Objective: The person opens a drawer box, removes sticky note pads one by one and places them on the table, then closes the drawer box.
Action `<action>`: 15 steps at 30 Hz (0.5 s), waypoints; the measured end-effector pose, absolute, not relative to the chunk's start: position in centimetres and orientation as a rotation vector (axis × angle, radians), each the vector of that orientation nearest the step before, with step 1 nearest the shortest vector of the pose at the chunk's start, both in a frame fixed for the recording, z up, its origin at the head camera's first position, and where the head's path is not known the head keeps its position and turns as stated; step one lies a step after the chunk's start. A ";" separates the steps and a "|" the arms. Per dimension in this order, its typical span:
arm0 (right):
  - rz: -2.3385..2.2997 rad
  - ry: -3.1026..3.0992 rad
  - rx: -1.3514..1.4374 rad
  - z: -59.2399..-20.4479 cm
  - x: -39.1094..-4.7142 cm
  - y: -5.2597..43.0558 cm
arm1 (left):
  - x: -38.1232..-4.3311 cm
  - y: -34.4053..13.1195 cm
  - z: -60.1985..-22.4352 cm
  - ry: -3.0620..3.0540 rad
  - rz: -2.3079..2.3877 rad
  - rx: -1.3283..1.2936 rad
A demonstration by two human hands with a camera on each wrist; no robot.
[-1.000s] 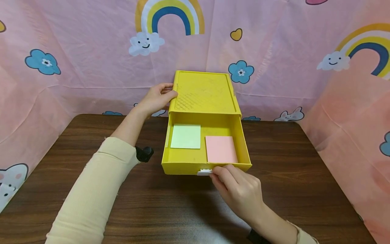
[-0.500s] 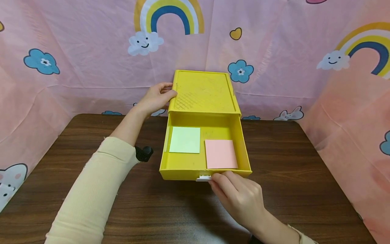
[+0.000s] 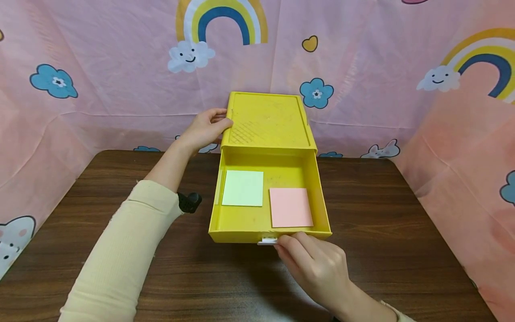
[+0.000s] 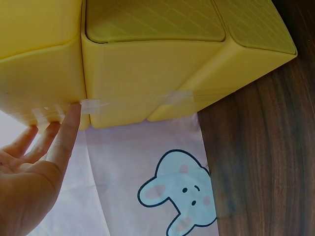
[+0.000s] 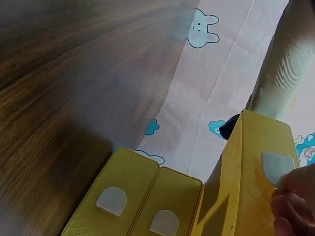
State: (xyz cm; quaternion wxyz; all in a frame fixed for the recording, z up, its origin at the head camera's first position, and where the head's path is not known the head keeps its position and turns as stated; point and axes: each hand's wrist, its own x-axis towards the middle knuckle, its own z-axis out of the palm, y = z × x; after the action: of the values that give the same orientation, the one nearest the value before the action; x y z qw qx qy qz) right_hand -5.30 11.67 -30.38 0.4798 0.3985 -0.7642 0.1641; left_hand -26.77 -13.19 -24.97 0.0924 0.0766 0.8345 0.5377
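A yellow drawer cabinet [image 3: 269,117] stands at the far side of the table, its top drawer [image 3: 241,220] pulled well out. Inside the drawer, a pale green sticky-note pad [image 3: 243,188] lies at the left and a pink sticky-note pad [image 3: 291,207] at the front right. My right hand [image 3: 319,270] pinches the drawer's white handle [image 3: 267,241] at its right end. My left hand [image 3: 206,129] touches the cabinet's left side, thumb at the top edge; its straight fingers [image 4: 64,140] press the side in the left wrist view.
Two lower drawers are closed, with a white handle [image 5: 112,200] on one and a second handle [image 5: 165,223] beside it. The dark wooden table [image 3: 386,250] spreads around the cabinet. A pink patterned cloth [image 3: 132,71] hangs close behind it.
The top drawer has slid further out towards me, with my right hand on its handle and both pads carried along. My left hand stays against the cabinet.
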 end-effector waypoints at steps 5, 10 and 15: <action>0.391 -1.844 0.982 -30.4 -5.1 11.7 | -26.7 -13.2 -25.0 2.481 1.599 0.243; 0.398 -1.842 0.998 -30.2 -4.9 11.7 | -26.7 -13.1 -25.0 2.480 1.599 0.244; 0.398 -1.842 1.013 -30.0 -4.7 11.7 | -26.7 -13.1 -25.0 2.480 1.595 0.232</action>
State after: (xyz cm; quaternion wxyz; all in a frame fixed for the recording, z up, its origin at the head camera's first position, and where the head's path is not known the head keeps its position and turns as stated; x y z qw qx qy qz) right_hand -4.71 11.65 -29.98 0.4803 0.4151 -0.7552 0.1632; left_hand -26.72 -13.11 -24.95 0.0916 0.0782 0.8349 0.5371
